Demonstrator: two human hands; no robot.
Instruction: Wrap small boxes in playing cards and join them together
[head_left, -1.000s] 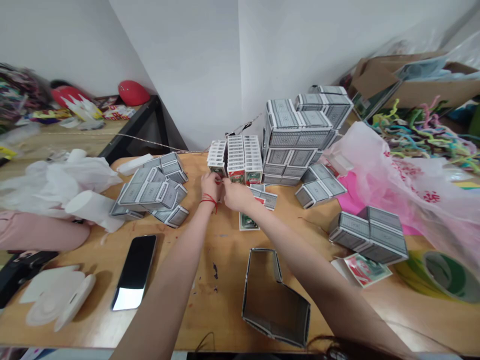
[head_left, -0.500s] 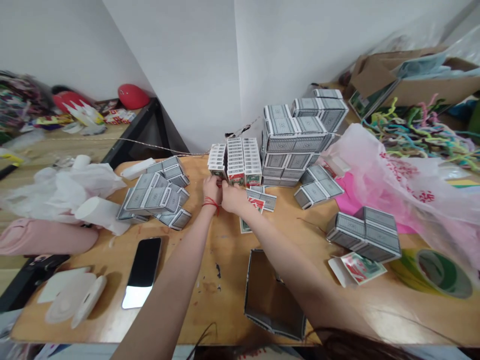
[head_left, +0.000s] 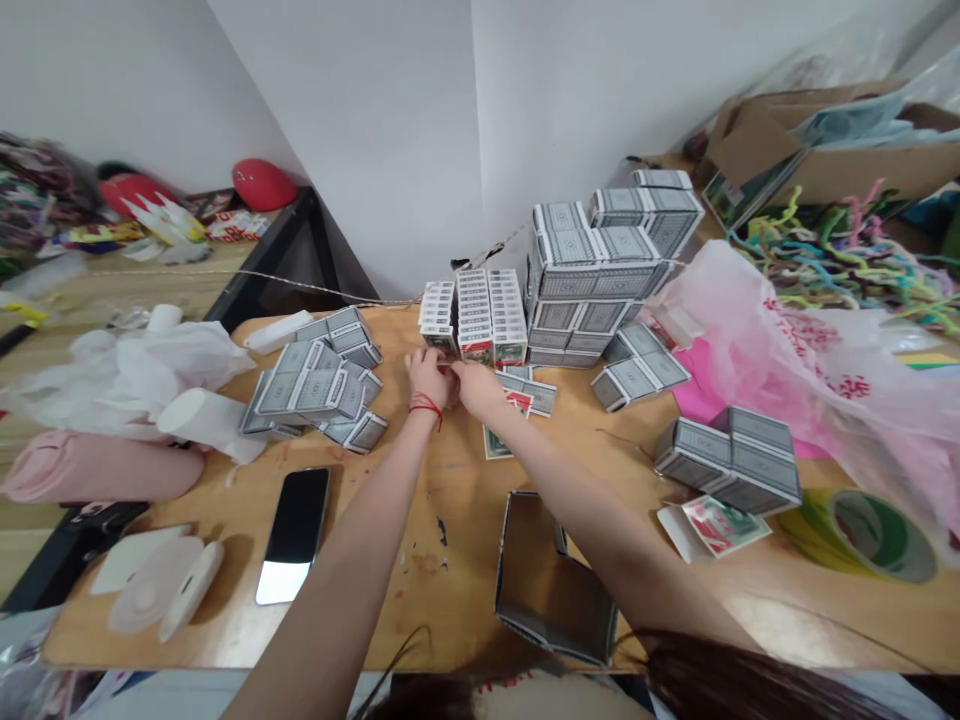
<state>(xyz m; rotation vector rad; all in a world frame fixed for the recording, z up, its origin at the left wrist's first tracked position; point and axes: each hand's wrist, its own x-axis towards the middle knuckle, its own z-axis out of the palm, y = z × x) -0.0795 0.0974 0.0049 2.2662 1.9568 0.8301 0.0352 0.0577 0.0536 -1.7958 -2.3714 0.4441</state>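
Observation:
My left hand [head_left: 428, 378], with a red cord on its wrist, and my right hand [head_left: 478, 388] meet just in front of three rows of small card boxes. The fingers of both are curled together. Whatever lies between them is mostly hidden; only a bit of red shows. Closest to my fingertips is the shorter left row [head_left: 438, 310]. Beside it stand the middle row [head_left: 474, 310] and the right row [head_left: 508, 310]. Under my right forearm a flat red and green card box [head_left: 499, 440] lies partly covered, with grey patterned pieces [head_left: 534, 392] behind it.
Grey patterned boxes rise in a tall stack [head_left: 577, 270] at the back right. More lie in a pile [head_left: 311, 380] on the left. Near me are an open, hollow grey frame [head_left: 517, 600], a phone [head_left: 294, 530] and a tape roll [head_left: 862, 535]. A thin string [head_left: 322, 290] crosses behind.
Both hands have drawn slightly back from the front of the left row, staying together. The whole view has shifted a little. The boxes appear to stand as before.

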